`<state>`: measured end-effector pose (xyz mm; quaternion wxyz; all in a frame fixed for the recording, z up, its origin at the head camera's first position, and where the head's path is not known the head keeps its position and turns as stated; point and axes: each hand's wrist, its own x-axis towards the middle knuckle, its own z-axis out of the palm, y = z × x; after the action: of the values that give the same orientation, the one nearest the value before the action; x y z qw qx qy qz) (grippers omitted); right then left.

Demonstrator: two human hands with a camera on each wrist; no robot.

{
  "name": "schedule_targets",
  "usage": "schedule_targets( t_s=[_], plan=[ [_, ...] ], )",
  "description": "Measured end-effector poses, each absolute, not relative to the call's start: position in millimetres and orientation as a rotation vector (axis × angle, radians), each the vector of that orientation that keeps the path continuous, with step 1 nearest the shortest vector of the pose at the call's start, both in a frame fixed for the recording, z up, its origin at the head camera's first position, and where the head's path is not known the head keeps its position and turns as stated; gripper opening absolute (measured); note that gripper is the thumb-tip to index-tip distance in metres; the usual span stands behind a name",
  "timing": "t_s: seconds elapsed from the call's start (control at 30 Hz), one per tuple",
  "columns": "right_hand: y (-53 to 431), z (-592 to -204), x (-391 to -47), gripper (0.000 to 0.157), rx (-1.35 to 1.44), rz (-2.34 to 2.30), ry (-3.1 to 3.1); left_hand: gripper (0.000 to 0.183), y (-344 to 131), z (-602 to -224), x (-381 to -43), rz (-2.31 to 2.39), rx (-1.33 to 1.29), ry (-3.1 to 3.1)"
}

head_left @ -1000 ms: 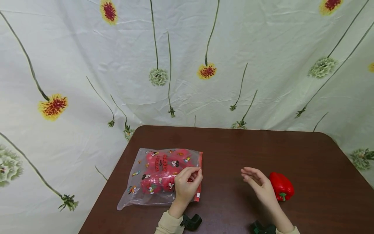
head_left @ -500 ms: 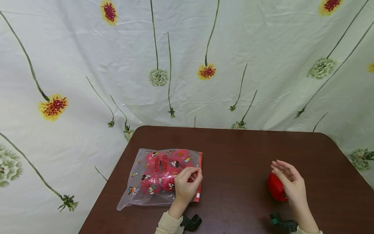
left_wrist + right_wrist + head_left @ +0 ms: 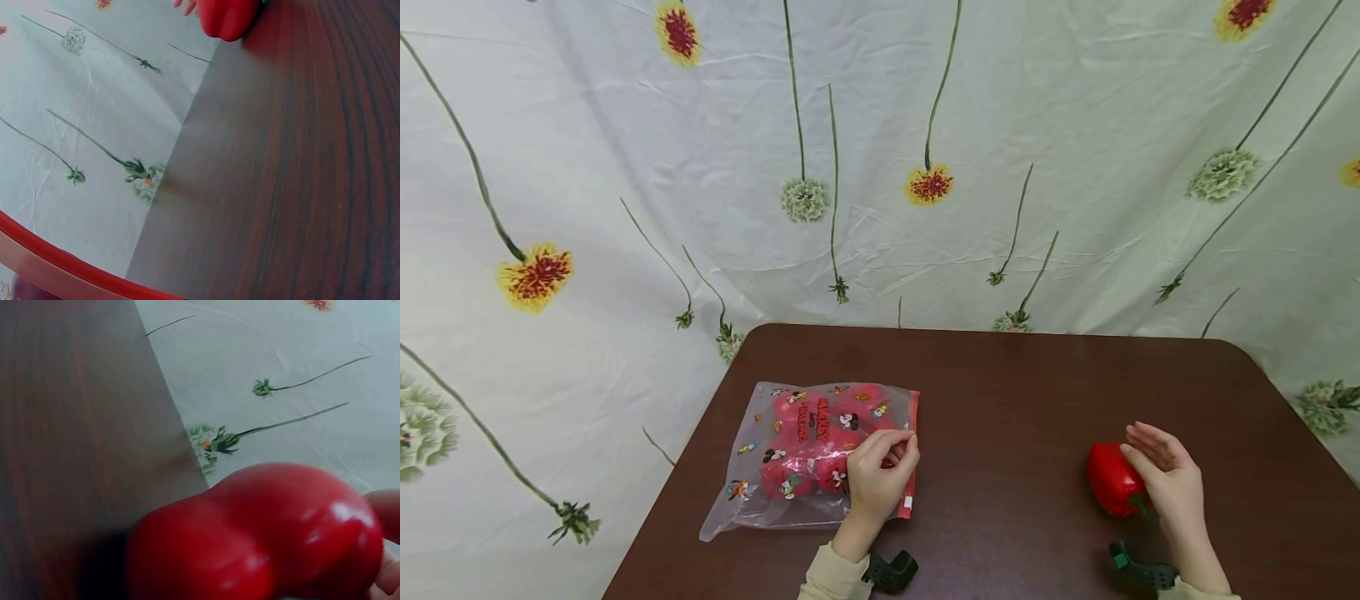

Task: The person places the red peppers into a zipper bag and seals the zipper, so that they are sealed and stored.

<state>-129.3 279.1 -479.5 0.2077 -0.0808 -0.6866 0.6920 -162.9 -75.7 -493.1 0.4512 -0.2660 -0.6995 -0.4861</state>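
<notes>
A clear zip bag with cartoon prints and red things inside lies on the left of the table. My left hand pinches the bag's red-edged mouth, and that red rim curves across the lower left of the left wrist view. On the right stands a red bell pepper, its green stem towards me. My right hand is at the pepper's right side, fingers loosely extended, thumb over or against it; contact is unclear. In the right wrist view the pepper fills the lower part, with fingertips at the right edge.
The dark brown wooden table has its far edge against a white flower-printed cloth. A dark wrist mount sits by the left wrist and another one by the right.
My right hand has moved right, from the pepper's left, past it, to its right side. The pepper has turned slightly, its stem now further right. The left hand and bag stay put.
</notes>
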Motion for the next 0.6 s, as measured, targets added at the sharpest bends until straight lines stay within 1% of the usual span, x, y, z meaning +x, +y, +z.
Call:
schedule_targets(
  t_s=[0.2,0.27,0.43,0.5,0.6],
  plan=[
    [282.8,-484.4,-130.7,0.032,-0.333,1.961,-2.021,0.010,-75.9,-493.9,-163.3,-1.198,-0.652,-1.738],
    [285.4,-486.0,-130.6,0.038,-0.376,1.957,-2.103,0.008,-75.9,-494.3,-163.4,-1.197,-0.651,-1.738],
    [288.2,-489.0,-132.1,0.059,-0.425,1.900,-2.400,0.010,-76.2,-494.5,-163.5,-1.194,-0.650,-1.738],
    [286.5,-490.1,-133.5,0.063,-0.404,1.895,-2.478,0.011,-76.3,-494.6,-163.5,-1.194,-0.649,-1.740],
    [282.2,-491.5,-135.0,0.064,-0.376,1.876,-2.549,0.014,-76.3,-494.8,-163.4,-1.197,-0.649,-1.742]
  ],
)
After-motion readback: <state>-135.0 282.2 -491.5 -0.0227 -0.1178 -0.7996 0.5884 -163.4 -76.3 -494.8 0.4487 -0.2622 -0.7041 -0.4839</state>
